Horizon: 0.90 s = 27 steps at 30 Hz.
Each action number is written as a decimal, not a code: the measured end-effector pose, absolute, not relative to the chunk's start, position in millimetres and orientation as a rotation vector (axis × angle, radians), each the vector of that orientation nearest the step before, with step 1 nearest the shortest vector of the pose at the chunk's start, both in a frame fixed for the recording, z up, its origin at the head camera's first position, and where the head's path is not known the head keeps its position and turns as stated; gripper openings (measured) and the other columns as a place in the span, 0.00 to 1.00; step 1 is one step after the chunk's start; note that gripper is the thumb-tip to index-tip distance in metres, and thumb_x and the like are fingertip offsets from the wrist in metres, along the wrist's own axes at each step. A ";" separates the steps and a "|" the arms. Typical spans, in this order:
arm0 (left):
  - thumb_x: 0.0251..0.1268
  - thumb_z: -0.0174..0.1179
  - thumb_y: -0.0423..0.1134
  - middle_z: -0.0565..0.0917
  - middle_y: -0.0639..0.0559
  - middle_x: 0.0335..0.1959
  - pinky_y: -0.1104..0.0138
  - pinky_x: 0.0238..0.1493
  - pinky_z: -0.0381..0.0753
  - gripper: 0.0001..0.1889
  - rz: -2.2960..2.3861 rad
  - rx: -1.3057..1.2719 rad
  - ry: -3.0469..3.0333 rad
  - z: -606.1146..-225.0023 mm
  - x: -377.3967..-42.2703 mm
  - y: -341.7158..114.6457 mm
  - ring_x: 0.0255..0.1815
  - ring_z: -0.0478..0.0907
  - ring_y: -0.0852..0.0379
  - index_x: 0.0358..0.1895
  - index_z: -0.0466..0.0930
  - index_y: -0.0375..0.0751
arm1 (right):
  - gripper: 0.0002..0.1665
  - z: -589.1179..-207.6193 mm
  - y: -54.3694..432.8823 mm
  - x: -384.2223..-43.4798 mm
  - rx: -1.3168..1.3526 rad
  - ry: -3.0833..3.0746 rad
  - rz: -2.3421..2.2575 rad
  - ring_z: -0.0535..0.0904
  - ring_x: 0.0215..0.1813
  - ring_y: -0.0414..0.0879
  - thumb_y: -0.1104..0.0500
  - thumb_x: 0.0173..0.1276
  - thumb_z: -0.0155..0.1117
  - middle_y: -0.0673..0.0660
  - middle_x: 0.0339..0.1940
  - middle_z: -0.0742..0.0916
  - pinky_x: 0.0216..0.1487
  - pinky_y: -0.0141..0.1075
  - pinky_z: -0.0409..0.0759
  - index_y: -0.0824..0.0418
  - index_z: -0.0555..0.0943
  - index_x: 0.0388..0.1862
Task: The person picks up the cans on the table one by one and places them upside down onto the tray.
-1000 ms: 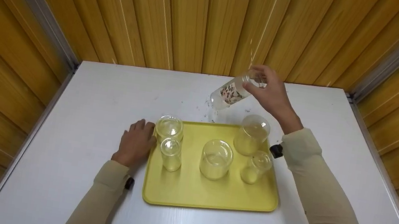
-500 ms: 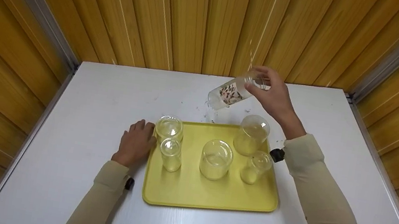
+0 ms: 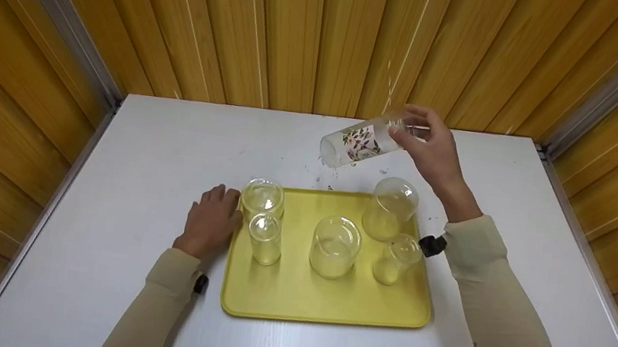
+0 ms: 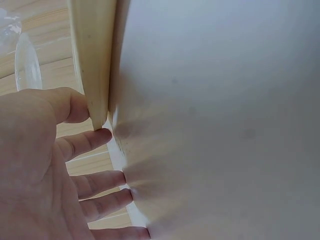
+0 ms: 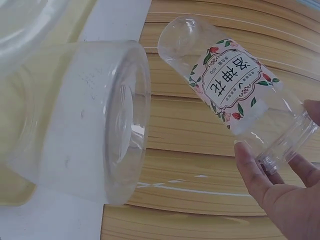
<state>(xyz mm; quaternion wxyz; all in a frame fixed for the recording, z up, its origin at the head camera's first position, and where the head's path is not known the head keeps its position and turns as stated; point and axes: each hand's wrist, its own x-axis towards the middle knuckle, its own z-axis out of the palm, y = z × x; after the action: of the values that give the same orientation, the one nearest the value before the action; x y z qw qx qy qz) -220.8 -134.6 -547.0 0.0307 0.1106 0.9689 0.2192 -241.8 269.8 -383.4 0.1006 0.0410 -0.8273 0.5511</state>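
My right hand [image 3: 434, 155] grips a clear jar [image 3: 350, 143] near its threaded mouth, thumb on one side and fingers on the other. The jar is tilted over the table behind the yellow tray [image 3: 319, 313], its base towards the left. A pink floral label with printed characters [image 5: 230, 82] shows in the right wrist view. Beside the tray's left edge, my left hand [image 3: 208, 221] rests on the table. In the left wrist view its thumb [image 4: 72, 106] and index finger touch the tray's side, and the other fingertips press on the white surface.
Several clear jars stand on the tray: a wide one [image 3: 263, 194] and a narrow one [image 3: 265, 240] at left, one mid-tray [image 3: 334, 248], a wide one [image 3: 390, 210] and a narrow one [image 3: 396, 261] at right. Wood-patterned walls [image 3: 293, 30] enclose the white table [image 3: 161, 139].
My right hand has shifted slightly right, and the jar in it has turned to lie closer to level. The left hand, tray and standing jars have not moved.
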 end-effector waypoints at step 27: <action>0.81 0.49 0.46 0.67 0.28 0.77 0.30 0.69 0.65 0.24 0.656 0.320 2.999 -546.8 -220.4 -132.5 0.78 0.61 0.29 0.71 0.74 0.36 | 0.37 -396.0 276.7 -226.3 0.046 -2.260 1.862 0.79 0.62 0.50 0.51 0.77 0.69 0.60 0.65 0.76 0.57 0.39 0.84 0.62 0.70 0.78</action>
<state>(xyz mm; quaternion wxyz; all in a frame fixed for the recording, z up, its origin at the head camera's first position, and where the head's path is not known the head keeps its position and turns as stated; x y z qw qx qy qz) -220.4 -132.5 -546.8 0.0276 0.1036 0.9712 0.2126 -226.3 276.7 -396.0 0.1063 0.0156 -0.7673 0.6322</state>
